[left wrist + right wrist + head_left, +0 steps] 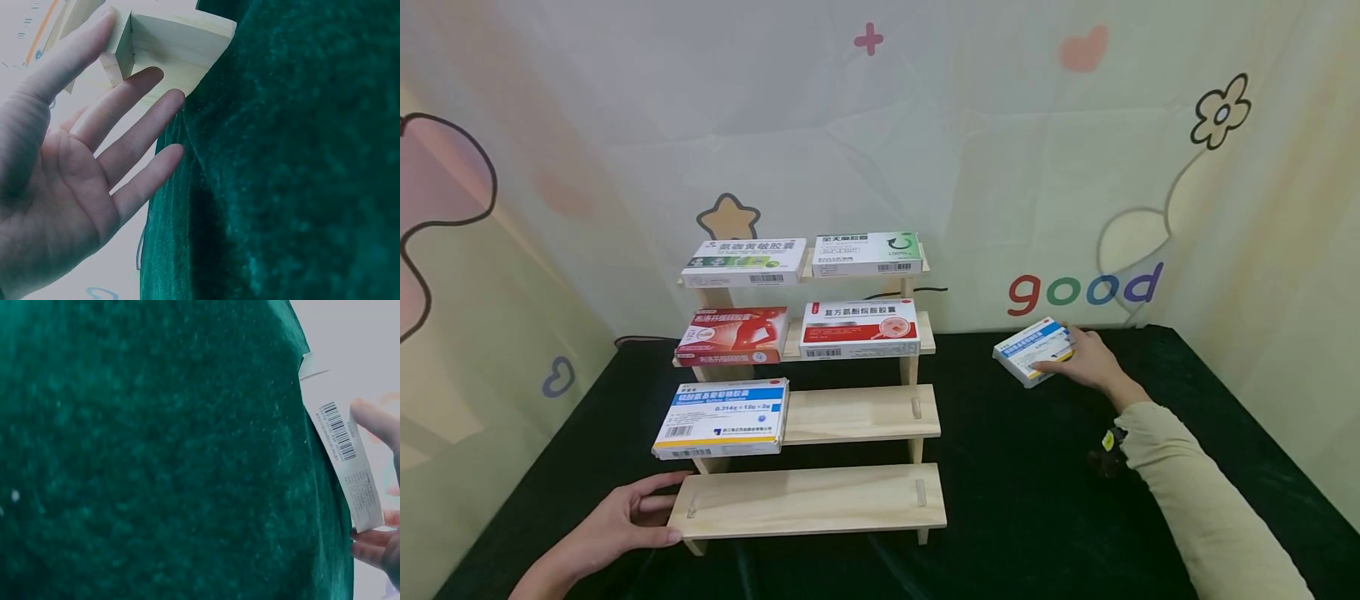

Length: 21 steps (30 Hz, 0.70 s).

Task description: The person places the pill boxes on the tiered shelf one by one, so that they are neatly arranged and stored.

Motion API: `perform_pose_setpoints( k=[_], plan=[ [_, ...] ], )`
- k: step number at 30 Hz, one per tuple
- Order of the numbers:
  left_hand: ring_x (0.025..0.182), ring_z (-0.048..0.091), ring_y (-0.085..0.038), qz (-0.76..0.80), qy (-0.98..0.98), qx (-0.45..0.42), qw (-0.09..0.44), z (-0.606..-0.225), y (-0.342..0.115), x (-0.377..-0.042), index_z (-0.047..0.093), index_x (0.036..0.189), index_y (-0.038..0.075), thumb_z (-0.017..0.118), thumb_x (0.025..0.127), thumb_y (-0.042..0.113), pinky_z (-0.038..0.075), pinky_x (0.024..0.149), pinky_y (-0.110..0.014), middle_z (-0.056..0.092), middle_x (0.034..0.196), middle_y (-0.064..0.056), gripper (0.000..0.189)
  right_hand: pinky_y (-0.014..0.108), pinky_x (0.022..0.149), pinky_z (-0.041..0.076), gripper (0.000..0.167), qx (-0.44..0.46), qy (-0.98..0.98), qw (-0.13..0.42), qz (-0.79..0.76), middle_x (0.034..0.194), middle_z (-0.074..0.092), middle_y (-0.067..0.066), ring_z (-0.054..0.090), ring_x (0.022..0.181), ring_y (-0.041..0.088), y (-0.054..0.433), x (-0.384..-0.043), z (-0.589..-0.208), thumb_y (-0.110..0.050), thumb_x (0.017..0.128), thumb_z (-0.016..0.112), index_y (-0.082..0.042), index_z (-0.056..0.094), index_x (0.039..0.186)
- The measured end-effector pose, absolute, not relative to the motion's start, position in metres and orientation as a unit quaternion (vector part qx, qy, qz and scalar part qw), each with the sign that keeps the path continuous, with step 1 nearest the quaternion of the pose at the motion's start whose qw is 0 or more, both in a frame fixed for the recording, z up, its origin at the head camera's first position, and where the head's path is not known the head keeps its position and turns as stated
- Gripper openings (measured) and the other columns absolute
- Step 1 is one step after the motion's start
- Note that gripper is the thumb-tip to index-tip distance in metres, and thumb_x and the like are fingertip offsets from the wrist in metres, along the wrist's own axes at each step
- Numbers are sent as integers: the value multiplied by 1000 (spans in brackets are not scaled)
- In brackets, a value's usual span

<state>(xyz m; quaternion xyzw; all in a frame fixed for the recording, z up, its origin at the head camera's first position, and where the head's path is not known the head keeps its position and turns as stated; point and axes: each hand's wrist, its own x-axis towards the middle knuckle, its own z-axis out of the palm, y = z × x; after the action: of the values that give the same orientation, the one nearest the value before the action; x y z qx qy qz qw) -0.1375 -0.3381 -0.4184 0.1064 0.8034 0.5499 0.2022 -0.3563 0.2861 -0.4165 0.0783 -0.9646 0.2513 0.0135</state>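
Observation:
My left hand (617, 527) is at the left end of a wooden tiered rack's (808, 504) lowest shelf. Its thumb touches the front corner and its fingers extend toward the back edge; the left wrist view shows the fingers (134, 150) fairly straight and spread. On the right, my right hand (1092, 360) grips a white medicine box (1028, 348) with a blue band, thumb on the near side and fingers on the far side. The right wrist view shows that box's barcode side (340, 440). A similar blue-and-white medicine box (722, 419) lies on the second-lowest shelf, at left.
The top tier holds a white-and-green box (745, 260) and another white box (865, 252). Below them lie a red box (732, 336) and a red-and-white box (860, 327). Dark green cloth (1000, 483) covers the table. A printed curtain (962, 167) hangs behind.

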Motion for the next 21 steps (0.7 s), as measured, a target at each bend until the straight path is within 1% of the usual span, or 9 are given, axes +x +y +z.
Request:
perform_pose_setpoints(
  k=[2,7,10,14,18,21],
  plan=[
    [101,61,-19,552,802,110,202,-418,-338,-138,16,134,-18,62,86,12,50,82,-39,42,126,-35,73,59,93,28,99,75,-966,21,248,126,36,30,28,114,44,285,-356,-415,-55,74,65,7,22,139],
    [100,62,-16,555,799,113,203,-418,-339,-138,15,134,-18,62,86,12,50,82,-36,43,126,-34,73,55,88,31,99,70,-965,52,248,120,35,31,31,104,41,283,-353,-410,-52,73,68,9,24,138],
    [99,62,-16,554,799,111,204,-417,-339,-138,16,134,-18,62,86,12,50,82,-35,44,126,-33,74,54,86,31,93,71,-960,69,261,118,34,31,32,102,41,282,-351,-406,-43,75,70,11,26,136],
    [100,62,-17,552,801,111,204,-416,-339,-138,16,134,-18,63,85,13,50,82,-36,44,125,-34,74,53,88,30,81,75,-948,89,296,119,34,31,33,103,41,281,-348,-400,-31,79,70,11,30,135],
    [100,62,-17,551,802,109,202,-416,-338,-137,16,134,-18,63,85,14,50,82,-36,44,126,-34,74,52,86,30,69,87,-935,111,324,118,37,29,33,104,40,280,-347,-395,-25,81,69,8,37,133],
    [100,62,-18,551,802,110,201,-417,-338,-137,16,134,-18,62,86,13,50,83,-37,43,126,-34,74,47,81,33,64,91,-930,122,335,118,38,28,34,103,39,278,-345,-393,-22,82,68,7,40,131]
  ],
)
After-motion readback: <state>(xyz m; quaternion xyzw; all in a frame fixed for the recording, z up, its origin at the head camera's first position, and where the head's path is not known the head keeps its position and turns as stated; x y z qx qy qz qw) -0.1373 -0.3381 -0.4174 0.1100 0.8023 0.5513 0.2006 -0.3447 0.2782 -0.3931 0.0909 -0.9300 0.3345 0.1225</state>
